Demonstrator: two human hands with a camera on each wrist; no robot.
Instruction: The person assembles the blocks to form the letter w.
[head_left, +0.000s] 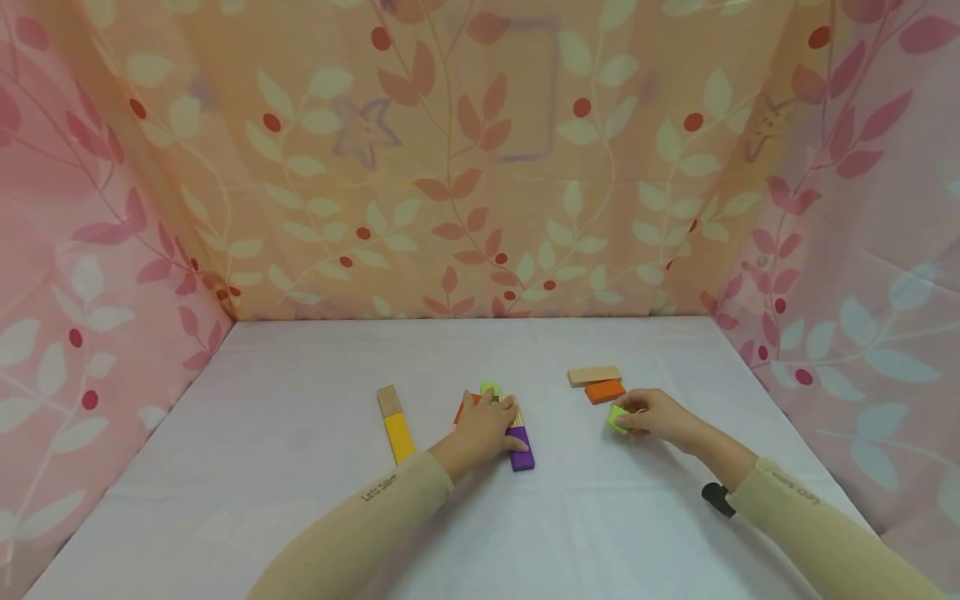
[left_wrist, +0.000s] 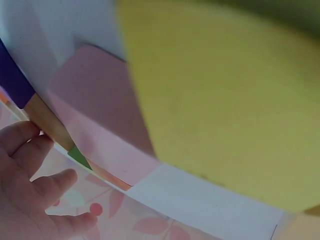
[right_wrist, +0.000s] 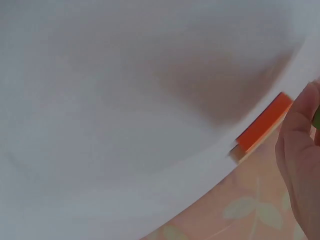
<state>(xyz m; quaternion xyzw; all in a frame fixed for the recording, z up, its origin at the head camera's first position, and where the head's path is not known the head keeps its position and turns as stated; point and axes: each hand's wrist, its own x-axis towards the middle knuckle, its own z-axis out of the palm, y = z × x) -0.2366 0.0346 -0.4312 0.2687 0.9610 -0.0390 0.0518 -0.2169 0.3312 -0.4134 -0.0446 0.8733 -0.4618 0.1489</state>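
Observation:
My right hand [head_left: 654, 414] pinches a light green block [head_left: 617, 419] between thumb and fingers, right of centre in the head view. In the right wrist view only a sliver of that block shows at the edge. Over a group of blocks lies my left hand [head_left: 483, 429], its fingers spread and touching the plain wooden block [left_wrist: 49, 121]. A purple block [head_left: 521, 457] lines up end to end with the wooden one. Another green block [head_left: 490, 389] sits at the far end, and an orange block [head_left: 467, 407] is partly covered by the hand. The left wrist view shows a pink block [left_wrist: 102, 110].
To the left lie a yellow block [head_left: 399, 437] and a wooden block [head_left: 387, 400], end to end. Beyond the right hand are an orange block [head_left: 604, 392] and a wooden block [head_left: 594, 376]. A black object [head_left: 717, 498] is by the right sleeve. Patterned cloth walls surround the white table [head_left: 300, 533].

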